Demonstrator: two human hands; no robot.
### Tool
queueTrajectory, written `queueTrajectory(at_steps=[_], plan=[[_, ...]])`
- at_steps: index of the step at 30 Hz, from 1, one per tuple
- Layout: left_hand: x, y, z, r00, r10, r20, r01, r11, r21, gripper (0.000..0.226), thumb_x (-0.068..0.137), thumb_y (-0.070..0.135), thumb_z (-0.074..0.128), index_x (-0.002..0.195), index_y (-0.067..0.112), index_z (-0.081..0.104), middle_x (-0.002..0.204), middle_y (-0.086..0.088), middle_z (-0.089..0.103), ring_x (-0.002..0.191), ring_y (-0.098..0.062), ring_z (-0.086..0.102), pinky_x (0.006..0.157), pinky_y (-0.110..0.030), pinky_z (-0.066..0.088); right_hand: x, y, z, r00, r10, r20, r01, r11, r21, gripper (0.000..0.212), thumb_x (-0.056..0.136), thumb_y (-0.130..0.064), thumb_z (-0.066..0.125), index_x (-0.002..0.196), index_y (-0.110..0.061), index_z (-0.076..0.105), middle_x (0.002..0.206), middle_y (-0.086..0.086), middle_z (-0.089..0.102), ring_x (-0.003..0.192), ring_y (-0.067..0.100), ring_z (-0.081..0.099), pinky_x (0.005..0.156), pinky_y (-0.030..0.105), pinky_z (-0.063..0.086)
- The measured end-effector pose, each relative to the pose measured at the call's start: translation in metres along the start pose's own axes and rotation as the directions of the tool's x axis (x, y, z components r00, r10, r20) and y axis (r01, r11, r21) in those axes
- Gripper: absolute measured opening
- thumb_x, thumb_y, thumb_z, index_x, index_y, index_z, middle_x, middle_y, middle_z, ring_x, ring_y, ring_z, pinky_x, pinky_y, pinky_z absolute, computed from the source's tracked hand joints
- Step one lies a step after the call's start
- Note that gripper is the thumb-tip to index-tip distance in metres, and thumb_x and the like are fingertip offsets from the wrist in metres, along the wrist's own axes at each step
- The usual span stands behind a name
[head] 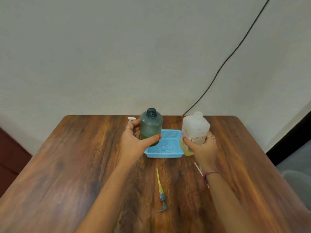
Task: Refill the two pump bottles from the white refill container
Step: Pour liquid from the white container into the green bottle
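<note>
A white pump [131, 118] stands at the far edge of the table [70, 165], mostly hidden behind the left hand [134, 140]. That hand grips the green bottle [151, 126] around its lower half, thumb across the front and fingers curled behind. The bottle is upright, its neck open with no pump on it, and a shallow layer of green liquid sits in the bottom. It is held at the left rim of the blue tray [168, 145]; whether it rests in the tray or hangs just over it cannot be told. Nearer the person, a grey pump [161, 197] with a yellow-coated tube lies flat on the wood, well apart from both bottles. Just right of the tray, the right hand [202, 147] holds the refill [195, 130] by its lower part, thumb on the front label, a ringed finger on the far side. It is uncapped, roughly upright, with yellowish liquid low inside. A black cable [223, 64] runs down the wall behind
</note>
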State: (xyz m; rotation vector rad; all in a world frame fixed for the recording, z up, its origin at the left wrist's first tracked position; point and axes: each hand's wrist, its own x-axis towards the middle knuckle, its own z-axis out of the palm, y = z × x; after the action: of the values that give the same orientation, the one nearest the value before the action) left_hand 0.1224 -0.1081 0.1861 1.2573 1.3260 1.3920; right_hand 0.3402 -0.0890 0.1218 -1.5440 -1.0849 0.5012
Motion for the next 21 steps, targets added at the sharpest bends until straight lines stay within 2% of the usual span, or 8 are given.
queueTrajectory(at_steps=[4,8,11,13,17,21], plan=[[-0.009,-0.024,-0.009,0.999,-0.036,0.008,0.036,0.999,0.018,0.065,0.062,0.003,0.089,0.115,0.016,0.054,0.106,0.014,0.063,0.088,0.012,0.064,0.068,-0.008,0.050,-0.023,0.026,0.007,0.998,0.066,0.016,-0.066,0.997,-0.033,0.063,0.063,-0.033,0.088,0.114,-0.013,0.057,0.106,0.002,0.057,0.098,0.015,0.062,0.066,0.029,0.061],[-0.017,-0.051,-0.018,0.997,-0.076,0.007,0.076,0.996,0.054,0.065,0.061,0.010,0.090,0.114,0.025,0.055,0.111,0.015,0.062,0.099,0.002,0.062,0.073,-0.007,0.049,-0.043,0.046,0.015,0.991,0.135,0.012,-0.134,0.990,-0.049,0.062,0.065,-0.031,0.088,0.116,-0.017,0.055,0.107,-0.001,0.055,0.102,0.015,0.058,0.069,0.021,0.056],[-0.022,-0.073,-0.022,0.993,-0.120,0.009,0.119,0.990,0.079,0.070,0.062,0.012,0.090,0.120,0.021,0.053,0.111,0.017,0.060,0.100,0.005,0.057,0.072,-0.003,0.046,-0.054,0.067,0.022,0.983,0.183,0.009,-0.181,0.979,-0.091,0.069,0.061,-0.038,0.088,0.118,-0.014,0.058,0.110,0.003,0.059,0.107,0.020,0.058,0.070,0.023,0.057],[-0.025,-0.091,-0.024,0.988,-0.152,0.016,0.149,0.983,0.104,0.073,0.061,0.013,0.091,0.123,0.020,0.053,0.113,0.017,0.059,0.104,0.002,0.057,0.076,-0.007,0.047,-0.061,0.082,0.026,0.971,0.238,0.026,-0.235,0.967,-0.096,0.073,0.058,-0.043,0.087,0.119,-0.016,0.057,0.112,0.003,0.060,0.110,0.021,0.057,0.074,0.027,0.057],[-0.031,-0.124,-0.029,0.968,-0.246,0.045,0.238,0.961,0.144,0.074,0.062,0.013,0.091,0.125,0.020,0.053,0.111,0.021,0.057,0.102,0.006,0.053,0.079,-0.009,0.041,-0.072,0.099,0.030,0.956,0.290,0.033,-0.285,0.953,-0.104,0.069,0.062,-0.031,0.089,0.120,-0.015,0.055,0.114,0.001,0.059,0.113,0.018,0.056,0.081,0.031,0.057],[-0.035,-0.152,-0.033,0.949,-0.312,0.047,0.301,0.940,0.158,0.074,0.062,0.011,0.090,0.126,0.018,0.053,0.111,0.017,0.060,0.102,0.005,0.055,0.078,-0.008,0.043,-0.079,0.107,0.031,0.952,0.307,0.015,-0.304,0.947,-0.108,0.072,0.064,-0.027,0.088,0.126,-0.014,0.053,0.121,0.002,0.059,0.116,0.016,0.055,0.091,0.039,0.055]])
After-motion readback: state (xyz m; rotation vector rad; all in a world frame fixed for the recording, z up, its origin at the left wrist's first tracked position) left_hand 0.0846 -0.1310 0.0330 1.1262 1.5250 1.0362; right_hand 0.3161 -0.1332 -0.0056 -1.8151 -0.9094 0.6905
